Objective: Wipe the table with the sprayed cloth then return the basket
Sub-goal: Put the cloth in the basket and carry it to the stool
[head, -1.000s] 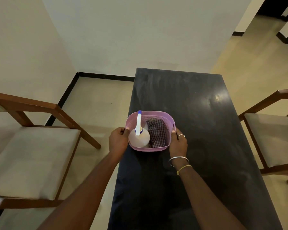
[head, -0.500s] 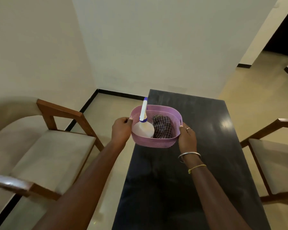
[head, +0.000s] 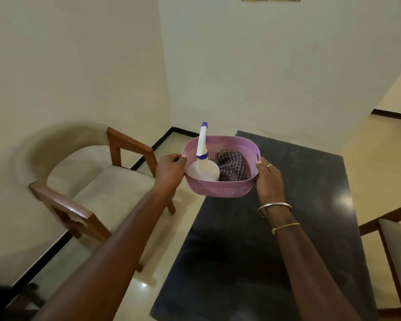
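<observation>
A pink perforated basket point(head: 220, 188) hangs in the air above the left edge of the black table point(head: 310, 228). My left hand point(head: 170, 172) grips its left rim and my right hand point(head: 269, 181) grips its right rim. Inside the basket a white spray bottle point(head: 205, 170) with a blue-tipped nozzle stands on the left, and a dark checked cloth point(head: 232, 169) lies bunched on the right.
A wooden chair with a cream cushion point(head: 97, 188) stands left of the table, close to the wall. Another wooden chair point(head: 394, 251) stands at the right edge. A cream wall point(head: 264, 77) rises behind the table's far end.
Both hands have lifted the basket off the table and carried it up and slightly left. My view has tilted up toward the wall.
</observation>
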